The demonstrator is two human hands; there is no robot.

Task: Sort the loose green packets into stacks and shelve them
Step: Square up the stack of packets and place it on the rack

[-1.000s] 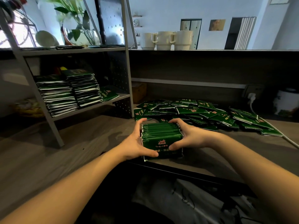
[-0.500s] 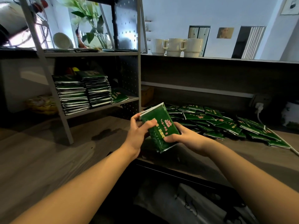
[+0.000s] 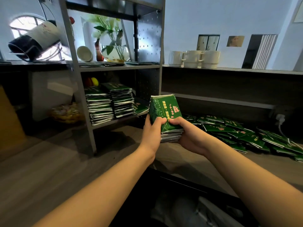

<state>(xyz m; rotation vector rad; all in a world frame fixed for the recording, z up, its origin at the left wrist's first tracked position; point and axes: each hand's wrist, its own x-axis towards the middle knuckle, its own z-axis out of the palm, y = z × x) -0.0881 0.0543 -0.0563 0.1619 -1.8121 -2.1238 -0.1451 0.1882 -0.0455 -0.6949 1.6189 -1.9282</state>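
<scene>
Both hands hold one thick bundle of flat green foil packets (image 3: 165, 116) above the grey wooden counter (image 3: 49, 169). The left hand (image 3: 151, 134) grips its left edge with the thumb pressed on the printed face, and the right hand (image 3: 188, 136) supports it from below and from the right, thumb also on top. The bundle is tilted, its upper end leaning toward the grey metal shelf rack (image 3: 82, 95).

On the lower shelf of this rack two tall stacks of the same green packets (image 3: 111, 102) already stand side by side, with a few packets lying just beside them on the right. Many loose green packets (image 3: 246, 136) are spread on the counter at the right (so the sorting seems far from finished).

The step in hand looks like carrying a squared bundle to the shelf. The next move probably needs the bundle turned flat and kept tight, because the smooth packets may slide apart, and then set in the free place beside the stacks.
</scene>
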